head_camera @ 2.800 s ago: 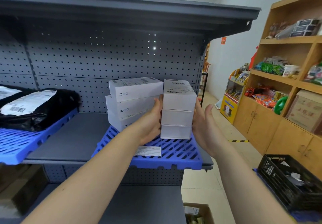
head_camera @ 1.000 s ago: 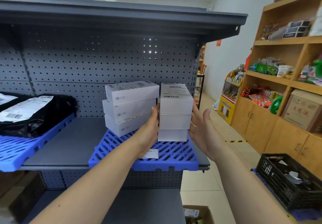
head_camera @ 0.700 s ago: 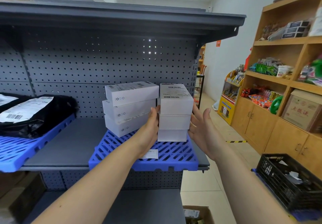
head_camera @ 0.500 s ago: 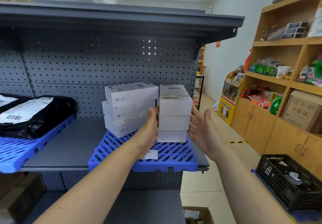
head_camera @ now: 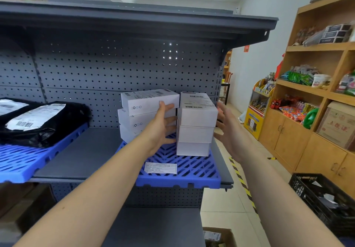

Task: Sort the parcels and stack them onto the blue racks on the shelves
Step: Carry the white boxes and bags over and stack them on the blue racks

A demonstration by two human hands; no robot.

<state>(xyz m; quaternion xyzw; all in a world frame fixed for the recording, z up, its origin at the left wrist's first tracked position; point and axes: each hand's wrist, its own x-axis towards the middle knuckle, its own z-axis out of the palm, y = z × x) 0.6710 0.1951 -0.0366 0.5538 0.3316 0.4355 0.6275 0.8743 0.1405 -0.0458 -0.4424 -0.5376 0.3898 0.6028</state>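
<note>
Three plain white parcels [head_camera: 196, 123] stacked; top one labelled

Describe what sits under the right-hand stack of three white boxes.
The stack of three white boxes rests on a blue slatted plastic rack, itself on the grey metal shelf. The rack surface directly beneath is covered.

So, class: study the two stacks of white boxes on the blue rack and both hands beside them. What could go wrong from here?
1. The left hand is spread against the left stack, whose boxes sit skewed; a push could slide one off.
2. The right stack stands near the right edge of the blue rack; a nudge from the right hand might tip it toward the aisle.
3. A loose label on the rack may be swept off.
</note>
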